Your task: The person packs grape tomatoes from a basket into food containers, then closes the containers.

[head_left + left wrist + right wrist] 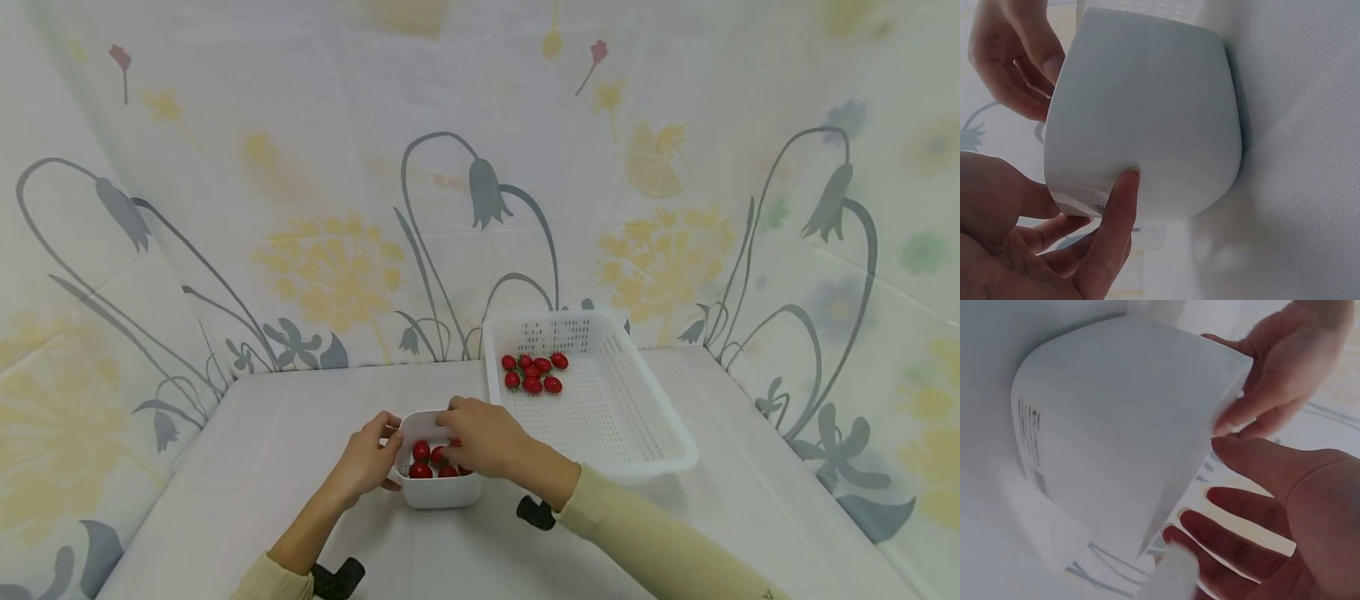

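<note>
A small white container (442, 493) stands on the table with several red cherry tomatoes (421, 472) inside. My left hand (366, 460) grips its left side; in the left wrist view one finger presses the outer wall (1147, 112) while the thumb lies at the rim. Over the container's right side reaches my right hand (486, 437), its fingers pointing down into the opening above the tomatoes. In the right wrist view the right hand's fingers (1229, 544) are spread apart from the thumb, with no tomato visible between them.
Behind and to the right sits a larger white perforated basket (660, 392), with several cherry tomatoes (532, 385) grouped at its far left. The right forearm passes in front of the basket's near corner. A printed floral cloth (480, 100) hangs at the table's back and sides.
</note>
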Tool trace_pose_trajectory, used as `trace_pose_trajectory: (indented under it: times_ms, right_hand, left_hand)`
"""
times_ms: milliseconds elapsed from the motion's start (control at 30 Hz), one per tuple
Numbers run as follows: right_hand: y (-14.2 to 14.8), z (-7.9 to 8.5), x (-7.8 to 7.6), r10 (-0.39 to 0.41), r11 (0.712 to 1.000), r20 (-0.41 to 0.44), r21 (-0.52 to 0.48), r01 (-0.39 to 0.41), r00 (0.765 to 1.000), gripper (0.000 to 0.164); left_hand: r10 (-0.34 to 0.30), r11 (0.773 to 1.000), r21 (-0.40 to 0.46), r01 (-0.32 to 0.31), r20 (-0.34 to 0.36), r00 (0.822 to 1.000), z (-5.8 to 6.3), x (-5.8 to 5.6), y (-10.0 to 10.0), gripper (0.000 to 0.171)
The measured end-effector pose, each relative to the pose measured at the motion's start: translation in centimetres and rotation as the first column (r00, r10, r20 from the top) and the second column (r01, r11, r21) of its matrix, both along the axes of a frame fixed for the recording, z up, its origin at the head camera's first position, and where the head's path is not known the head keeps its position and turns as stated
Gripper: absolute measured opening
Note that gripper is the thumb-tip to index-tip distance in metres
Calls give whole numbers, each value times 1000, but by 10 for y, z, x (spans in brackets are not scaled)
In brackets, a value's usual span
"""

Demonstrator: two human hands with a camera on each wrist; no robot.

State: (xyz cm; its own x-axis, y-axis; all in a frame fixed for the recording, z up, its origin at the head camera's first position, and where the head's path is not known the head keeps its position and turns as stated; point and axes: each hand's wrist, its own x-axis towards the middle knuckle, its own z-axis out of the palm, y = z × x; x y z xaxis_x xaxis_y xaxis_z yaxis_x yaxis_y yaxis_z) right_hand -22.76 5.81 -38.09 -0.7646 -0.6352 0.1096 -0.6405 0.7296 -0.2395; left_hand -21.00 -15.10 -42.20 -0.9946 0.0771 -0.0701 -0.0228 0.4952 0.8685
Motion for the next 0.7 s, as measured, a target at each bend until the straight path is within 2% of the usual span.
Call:
trace_pose_trajectory:
  times_ms: [200,367,533,700]
  right_hand:
    - [18,11,1,25,996,115,-87,-15,993,36]
    - [37,20,1,54,985,164,-169,-26,985,35]
    - [59,30,-3,76,968,180,-248,-30,981,37]
    - [79,39,-11,56,964,135,-264,-18,989,39]
  left_hand:
    - [0,1000,7,0,-2,1000,0,-1,0,21]
    - [1,1000,15,-1,-2,1000,-1,0,0,21]
    - [5,1000,11,-5,-3,1000,-1,0,0,21]
    - [5,1000,11,-5,-8,1000,-2,-1,-1,20]
